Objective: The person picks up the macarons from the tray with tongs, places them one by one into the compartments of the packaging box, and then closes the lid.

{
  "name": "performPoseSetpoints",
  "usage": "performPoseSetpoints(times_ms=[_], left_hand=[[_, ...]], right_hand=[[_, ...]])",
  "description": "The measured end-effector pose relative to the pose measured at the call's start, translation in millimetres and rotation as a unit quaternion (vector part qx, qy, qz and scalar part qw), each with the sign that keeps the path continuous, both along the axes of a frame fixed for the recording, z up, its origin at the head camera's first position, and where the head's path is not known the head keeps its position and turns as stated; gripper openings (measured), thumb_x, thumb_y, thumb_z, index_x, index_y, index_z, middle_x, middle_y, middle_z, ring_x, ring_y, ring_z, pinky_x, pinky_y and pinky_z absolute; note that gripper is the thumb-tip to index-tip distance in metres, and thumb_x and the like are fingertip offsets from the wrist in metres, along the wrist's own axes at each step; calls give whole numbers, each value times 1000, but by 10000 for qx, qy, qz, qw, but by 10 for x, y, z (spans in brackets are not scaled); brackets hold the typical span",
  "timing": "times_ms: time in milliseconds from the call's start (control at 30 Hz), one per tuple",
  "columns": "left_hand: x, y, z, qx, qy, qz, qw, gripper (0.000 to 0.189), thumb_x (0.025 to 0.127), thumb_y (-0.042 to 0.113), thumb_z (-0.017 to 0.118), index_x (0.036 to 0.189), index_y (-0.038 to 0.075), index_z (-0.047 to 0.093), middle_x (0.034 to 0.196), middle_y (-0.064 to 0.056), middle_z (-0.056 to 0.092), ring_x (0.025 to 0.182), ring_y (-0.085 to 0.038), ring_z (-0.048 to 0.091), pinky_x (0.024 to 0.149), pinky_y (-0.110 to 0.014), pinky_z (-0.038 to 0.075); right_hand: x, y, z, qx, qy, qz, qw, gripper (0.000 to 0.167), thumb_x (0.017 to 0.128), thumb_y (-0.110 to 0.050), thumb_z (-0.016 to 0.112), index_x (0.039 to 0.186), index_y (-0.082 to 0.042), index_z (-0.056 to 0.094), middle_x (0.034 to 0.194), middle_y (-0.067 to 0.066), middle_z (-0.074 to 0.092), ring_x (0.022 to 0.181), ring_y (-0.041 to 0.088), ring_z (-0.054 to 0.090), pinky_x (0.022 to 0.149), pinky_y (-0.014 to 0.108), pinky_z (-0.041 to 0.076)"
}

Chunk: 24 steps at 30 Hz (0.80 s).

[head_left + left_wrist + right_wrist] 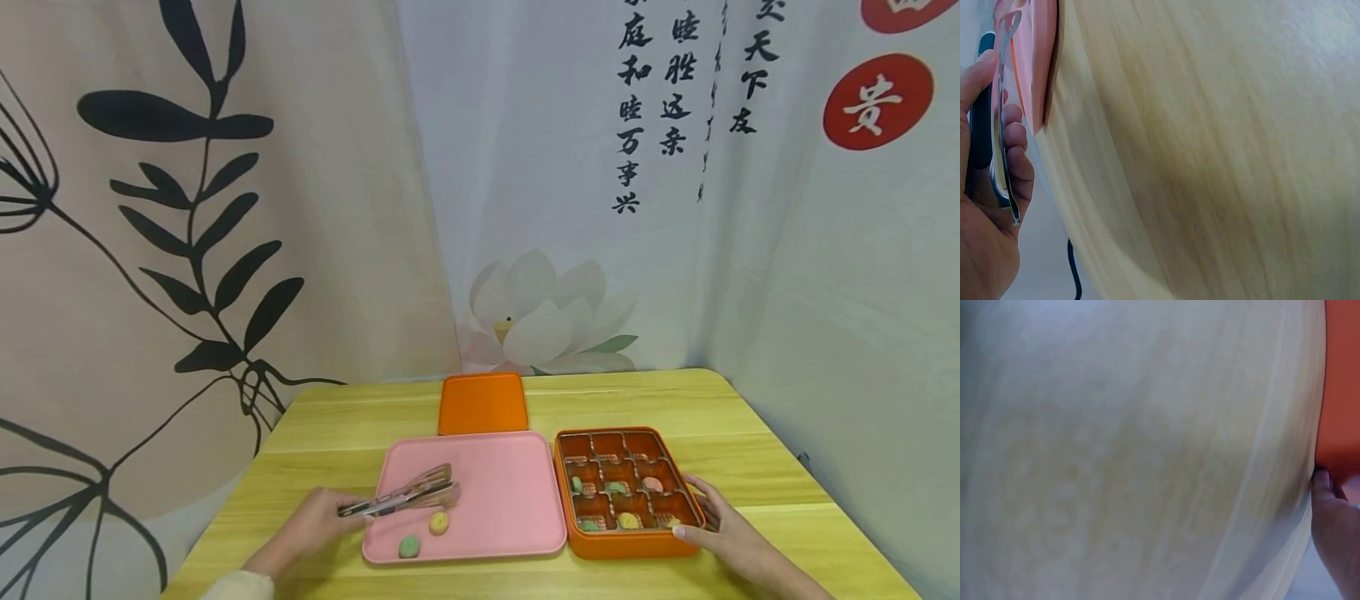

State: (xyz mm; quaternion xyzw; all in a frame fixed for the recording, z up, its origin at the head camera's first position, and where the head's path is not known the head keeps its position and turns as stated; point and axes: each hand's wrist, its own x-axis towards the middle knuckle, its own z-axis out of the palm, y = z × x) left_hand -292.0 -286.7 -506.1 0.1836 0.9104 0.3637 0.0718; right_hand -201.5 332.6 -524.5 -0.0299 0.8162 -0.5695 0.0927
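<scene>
In the head view my left hand (pixel 322 521) grips a pair of metal tongs (pixel 397 500) by their dark handles, over the left side of a pink tray (pixel 510 500). A pinkish round piece (pixel 450 494) shows at the tongs' tips. A yellow macaron (pixel 438 523) and a green macaron (pixel 409 547) lie on the tray below them. My right hand (pixel 723 533) holds the near right corner of an orange box (pixel 630 546), thumb at the front rim and fingers along its side. Small green, pink and yellow macarons sit in the box's middle and front rows; the back row holds none.
An orange lid (pixel 483 404) lies behind the tray. All of it stands on a wood-grain table (pixel 337 433), with the box close to the tray's right edge. Printed curtains (pixel 360 208) hang behind and beside the table.
</scene>
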Motion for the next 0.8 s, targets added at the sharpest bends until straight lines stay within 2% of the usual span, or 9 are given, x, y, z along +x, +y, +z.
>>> performPoseSetpoints(times_ms=[233, 500, 800], left_hand=[[24, -36, -9, 122, 24, -144, 9998, 31, 85, 31, 78, 108, 11, 77, 84, 7, 70, 57, -6, 47, 52, -23, 43], [47, -69, -39, 9, 186, -79, 9998, 32, 85, 34, 77, 108, 11, 77, 74, 7, 67, 53, -2, 39, 47, -20, 37], [50, -68, -62, 30, 343, -111, 9993, 29, 85, 32, 77, 105, 12, 78, 73, 5, 67, 51, 0, 35, 43, -18, 33]], right_hand=[[7, -4, 4, 31, 18, -20, 10000, 86, 97, -21, 65, 156, -3, 5, 150, 42, 18, 135, 57, 28, 96, 52, 46], [-2, 4, -1, 31, -16, -31, 10000, 86, 97, -21, 65, 156, -4, 6, 150, 42, 18, 135, 56, 28, 96, 53, 46], [10, -4, 16, 35, -28, -26, 10000, 85, 97, -21, 64, 156, -4, 5, 150, 42, 18, 135, 57, 28, 96, 53, 46]])
